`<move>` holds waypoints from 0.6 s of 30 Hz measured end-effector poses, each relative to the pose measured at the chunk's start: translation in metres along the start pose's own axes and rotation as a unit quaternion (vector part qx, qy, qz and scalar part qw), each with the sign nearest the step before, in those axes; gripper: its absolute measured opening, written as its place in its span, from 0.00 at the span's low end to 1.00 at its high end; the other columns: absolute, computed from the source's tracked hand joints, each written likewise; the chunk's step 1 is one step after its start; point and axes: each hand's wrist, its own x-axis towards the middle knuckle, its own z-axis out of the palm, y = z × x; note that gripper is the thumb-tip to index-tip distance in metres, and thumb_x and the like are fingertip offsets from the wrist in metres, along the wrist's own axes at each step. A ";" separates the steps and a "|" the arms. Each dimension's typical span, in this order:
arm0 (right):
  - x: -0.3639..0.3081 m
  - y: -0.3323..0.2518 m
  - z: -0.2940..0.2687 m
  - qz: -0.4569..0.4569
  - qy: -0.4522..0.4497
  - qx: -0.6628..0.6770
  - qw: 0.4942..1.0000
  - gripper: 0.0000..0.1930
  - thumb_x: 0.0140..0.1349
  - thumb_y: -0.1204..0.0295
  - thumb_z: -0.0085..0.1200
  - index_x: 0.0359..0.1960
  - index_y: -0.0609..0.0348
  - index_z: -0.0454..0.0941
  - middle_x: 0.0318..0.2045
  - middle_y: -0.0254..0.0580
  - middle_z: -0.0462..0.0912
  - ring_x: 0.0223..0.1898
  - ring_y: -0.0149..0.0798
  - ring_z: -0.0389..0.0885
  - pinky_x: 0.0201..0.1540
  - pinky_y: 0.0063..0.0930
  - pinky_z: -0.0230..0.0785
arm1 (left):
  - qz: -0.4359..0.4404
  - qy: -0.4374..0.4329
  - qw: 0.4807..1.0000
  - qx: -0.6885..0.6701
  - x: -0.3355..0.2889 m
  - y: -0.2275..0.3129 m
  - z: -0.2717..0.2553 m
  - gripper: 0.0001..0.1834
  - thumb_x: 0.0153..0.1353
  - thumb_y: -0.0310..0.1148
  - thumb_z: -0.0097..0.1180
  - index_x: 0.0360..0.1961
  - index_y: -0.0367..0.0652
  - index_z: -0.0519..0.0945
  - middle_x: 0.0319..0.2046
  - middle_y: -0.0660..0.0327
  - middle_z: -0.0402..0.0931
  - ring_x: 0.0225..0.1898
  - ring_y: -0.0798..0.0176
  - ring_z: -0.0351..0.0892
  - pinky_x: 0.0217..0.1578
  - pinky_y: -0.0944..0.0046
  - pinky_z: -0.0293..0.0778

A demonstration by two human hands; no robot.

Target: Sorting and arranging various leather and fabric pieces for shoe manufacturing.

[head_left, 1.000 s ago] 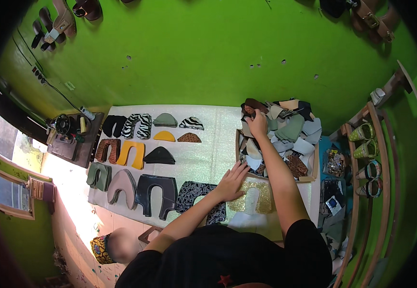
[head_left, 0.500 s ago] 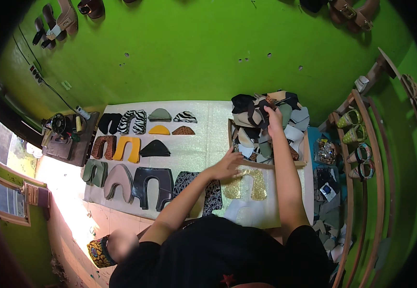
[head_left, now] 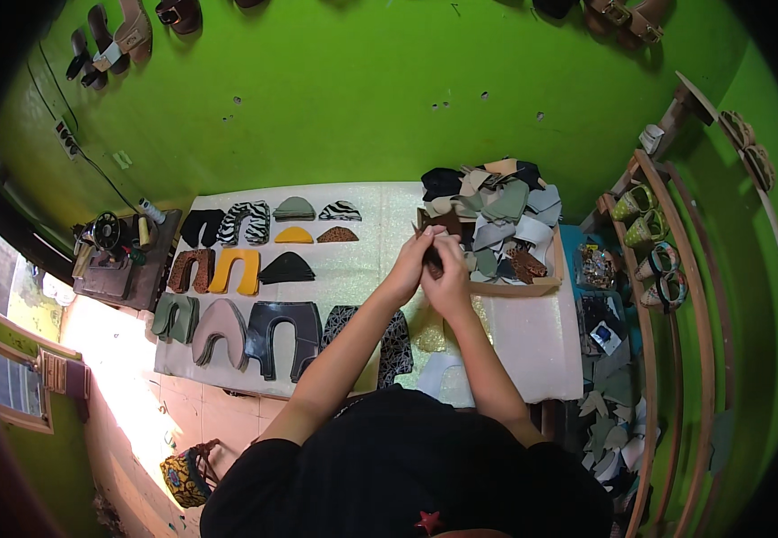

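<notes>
My left hand (head_left: 412, 261) and my right hand (head_left: 447, 276) meet just left of a cardboard box (head_left: 532, 289) heaped with material scraps. Both are closed on dark brown scraps (head_left: 443, 221), which stick up above the fingers; how many pieces there are is hidden. Scraps in grey-green, black, white and leopard print (head_left: 525, 265) fill the box. Below my wrists, gold glitter U-shaped pieces (head_left: 428, 335) lie partly covered by my right forearm. Beside them is a white piece (head_left: 444, 375).
Stacks of cut U-shaped pieces, including yellow ones (head_left: 235, 271) and black ones (head_left: 283, 334), lie in rows on the cloth-covered table (head_left: 532, 359). A sewing machine (head_left: 109, 247) stands left. At right, a wooden rack (head_left: 689, 359) holds sandals (head_left: 633, 203); scraps (head_left: 609, 435) lie beside it.
My right hand has come out of the box toward the left with brown scraps. My left hand has risen to meet it and closed. The view has shifted slightly.
</notes>
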 end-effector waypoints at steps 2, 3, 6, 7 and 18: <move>-0.010 -0.009 -0.005 0.050 -0.090 0.045 0.994 0.23 0.46 0.75 0.54 0.46 0.66 0.68 0.44 0.51 0.68 0.46 0.49 0.69 0.47 0.33 0.62 | -0.005 0.034 0.999 0.006 -0.011 0.003 -0.007 0.22 0.64 0.41 0.38 0.52 0.34 0.63 0.44 0.53 0.72 0.44 0.63 0.71 0.47 0.66 0.67; -0.013 -0.014 -0.008 0.059 -0.134 0.098 0.984 0.23 0.48 0.74 0.54 0.48 0.66 0.67 0.46 0.49 0.68 0.47 0.46 0.68 0.49 0.32 0.62 | -0.022 0.020 0.999 -0.031 -0.017 0.005 -0.013 0.22 0.64 0.40 0.37 0.51 0.34 0.63 0.45 0.52 0.72 0.44 0.62 0.72 0.47 0.65 0.68; -0.018 -0.024 -0.016 0.167 -0.207 0.298 0.917 0.18 0.54 0.75 0.48 0.49 0.62 0.69 0.48 0.42 0.68 0.45 0.34 0.71 0.45 0.23 0.66 | -0.059 -0.004 0.992 -0.111 -0.036 0.013 -0.031 0.24 0.62 0.39 0.32 0.54 0.34 0.60 0.49 0.50 0.68 0.47 0.53 0.71 0.49 0.56 0.68; -0.017 -0.024 -0.016 0.146 -0.182 0.268 0.935 0.16 0.54 0.75 0.48 0.47 0.62 0.70 0.46 0.42 0.69 0.42 0.32 0.72 0.42 0.22 0.66 | -0.068 -0.017 0.992 -0.109 -0.042 0.017 -0.037 0.24 0.62 0.39 0.31 0.54 0.33 0.61 0.48 0.49 0.68 0.48 0.53 0.71 0.49 0.57 0.67; -0.024 -0.068 0.019 0.128 -0.201 0.128 0.963 0.12 0.46 0.78 0.56 0.33 0.63 0.71 0.31 0.41 0.73 0.30 0.36 0.74 0.33 0.24 0.68 | -0.054 -0.075 0.981 -0.173 -0.081 0.040 -0.055 0.32 0.50 0.35 0.33 0.58 0.34 0.55 0.55 0.46 0.62 0.57 0.52 0.61 0.58 0.55 0.56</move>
